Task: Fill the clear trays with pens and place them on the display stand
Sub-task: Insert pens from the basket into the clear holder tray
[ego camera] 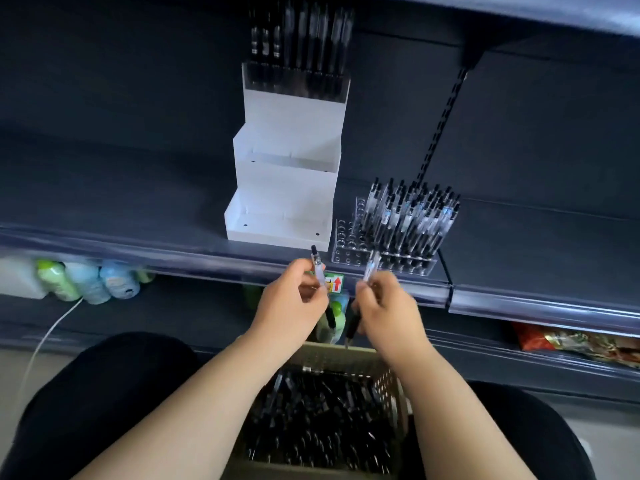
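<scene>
Each hand holds one pen above a beige basket (391, 386) full of pens: the left hand (291, 299) pinches a pen (318, 271), the right hand (388, 306) another pen (369, 271). On the dark shelf (138, 188) a white stepped display stand (284, 174) carries a filled tray (298, 81) on top; beside it sits a partly filled clear tray (349, 244).

Display stand (282, 188) lower tiers lie open; pen-filled tray (391, 237) crowds its right.

I see dark grey store shelving (138, 188) w/ a slotted upright (441, 133) on the back panel. Lower shelf (194, 306) holds bottles (86, 280) at left, snack packs (581, 344) at right. Pale floor (14, 382), white cable (45, 341) trailing.
</scene>
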`<state>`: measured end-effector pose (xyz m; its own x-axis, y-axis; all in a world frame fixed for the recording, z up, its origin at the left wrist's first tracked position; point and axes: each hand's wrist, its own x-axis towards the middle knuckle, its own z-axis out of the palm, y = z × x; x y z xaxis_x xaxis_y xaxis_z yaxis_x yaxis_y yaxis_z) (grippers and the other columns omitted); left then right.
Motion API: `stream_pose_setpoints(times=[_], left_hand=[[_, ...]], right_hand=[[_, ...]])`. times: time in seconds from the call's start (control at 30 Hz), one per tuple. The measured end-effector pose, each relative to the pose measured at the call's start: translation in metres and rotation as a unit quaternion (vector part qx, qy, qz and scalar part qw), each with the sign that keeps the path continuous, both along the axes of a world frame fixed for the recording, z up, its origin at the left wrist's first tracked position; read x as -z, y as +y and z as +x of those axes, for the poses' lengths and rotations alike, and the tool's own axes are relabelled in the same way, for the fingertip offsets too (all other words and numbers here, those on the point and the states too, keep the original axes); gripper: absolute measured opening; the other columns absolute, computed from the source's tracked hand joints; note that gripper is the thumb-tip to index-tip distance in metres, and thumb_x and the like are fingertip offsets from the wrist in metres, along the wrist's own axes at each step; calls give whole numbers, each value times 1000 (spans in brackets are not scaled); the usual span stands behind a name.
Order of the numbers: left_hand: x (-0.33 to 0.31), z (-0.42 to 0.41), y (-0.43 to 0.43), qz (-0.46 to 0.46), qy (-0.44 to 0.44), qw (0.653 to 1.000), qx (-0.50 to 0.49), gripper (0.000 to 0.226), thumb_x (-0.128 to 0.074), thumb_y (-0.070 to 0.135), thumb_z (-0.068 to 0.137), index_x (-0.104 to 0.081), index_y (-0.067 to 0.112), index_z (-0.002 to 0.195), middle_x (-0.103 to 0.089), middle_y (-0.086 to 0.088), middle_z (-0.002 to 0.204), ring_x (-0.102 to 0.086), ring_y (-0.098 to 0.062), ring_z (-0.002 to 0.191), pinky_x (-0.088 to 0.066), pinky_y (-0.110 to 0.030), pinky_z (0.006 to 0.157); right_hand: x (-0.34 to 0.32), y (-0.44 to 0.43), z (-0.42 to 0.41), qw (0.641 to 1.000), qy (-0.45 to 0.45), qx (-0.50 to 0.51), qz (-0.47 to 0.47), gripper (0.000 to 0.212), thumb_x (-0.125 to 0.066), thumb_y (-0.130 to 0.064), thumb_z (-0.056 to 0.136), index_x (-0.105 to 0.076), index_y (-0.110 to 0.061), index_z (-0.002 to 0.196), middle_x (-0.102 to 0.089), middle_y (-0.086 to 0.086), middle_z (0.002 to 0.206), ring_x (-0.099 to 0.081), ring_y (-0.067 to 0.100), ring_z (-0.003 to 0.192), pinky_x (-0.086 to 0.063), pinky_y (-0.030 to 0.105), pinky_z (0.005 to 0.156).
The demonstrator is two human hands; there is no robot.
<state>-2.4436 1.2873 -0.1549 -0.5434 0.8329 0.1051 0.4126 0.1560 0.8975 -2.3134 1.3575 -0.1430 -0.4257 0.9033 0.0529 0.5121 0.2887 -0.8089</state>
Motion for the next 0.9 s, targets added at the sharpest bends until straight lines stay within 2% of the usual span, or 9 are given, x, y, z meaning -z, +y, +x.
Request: stream_pose_setpoints(times=[0.1,0.2,0.27,0.33,0.4,0.47,0.6,0.73,0.9], left_hand=[[-14,-9,17,23,15,999,20,27,-62,25,87,-54,32,111,-65,16,95,-59,6,86,-46,-13,70],[-33,-14,38,62,28,997,35,21,-63,23,86,-55,37,100,-64,17,89,-59,8,81,-46,-9,68],[-47,-18,56,91,38,994,46,23,-65,22,85,-53,41,91,-65,17,85,-60,5,79,-46,-8,67],[-60,-22,76,115,45,991,55,23,-66,21,84,-54,41,88,-66,16,84,-62,3,80,-48,-12,72],[-66,-26,90,127,38,989,68,22,-65,21,83,-56,39,92,-68,16,86,-64,0,84,-51,-19,78],[-64,-29,98,131,26,988,75,21,-64,23,83,-57,37,97,-69,17,90,-65,-2,86,-52,-25,81],[-48,-35,103,130,-12,989,69,18,-64,25,78,-60,32,94,-71,16,91,-67,-4,89,-52,-32,86],[-43,-39,103,135,-41,987,75,17,-64,26,75,-62,30,92,-72,15,90,-67,-2,88,-50,-25,81],[-38,-46,107,136,-64,987,64,17,-65,22,78,-63,31,92,-72,15,89,-67,-3,88,-49,-28,82]], right_hand=[[-28,20,-1,998,39,14,44,12,-54,-31,91,-48,-29,81,-63,-4,70,-61,8,61,-40,11,46],[-62,44,-4,990,106,42,79,27,-61,-22,86,-38,-30,95,-65,-2,75,-65,13,63,-48,23,51],[-86,61,-8,983,147,47,101,39,-61,-16,85,-31,-34,104,-65,1,74,-65,10,56,-50,24,49],[-104,78,-13,978,167,32,122,30,-55,-13,87,-34,-30,99,-67,4,70,-63,7,48,-46,19,42],[-114,92,-16,974,182,19,133,18,-50,-16,90,-38,-30,91,-69,-1,68,-65,10,49,-46,19,41],[-113,99,-19,974,174,22,144,15,-49,-24,93,-40,-34,86,-68,-12,68,-66,12,51,-47,21,42],[-94,112,-21,973,73,55,214,13,-54,-39,90,-49,-32,80,-64,-7,66,-61,4,59,-44,15,51],[-89,117,-24,963,36,50,261,14,-60,-41,85,-54,-30,79,-55,-14,72,-52,3,67,-35,7,57],[-81,119,-29,965,21,42,259,13,-61,-41,84,-54,-31,80,-48,-20,64,-48,1,64,-36,18,54]])
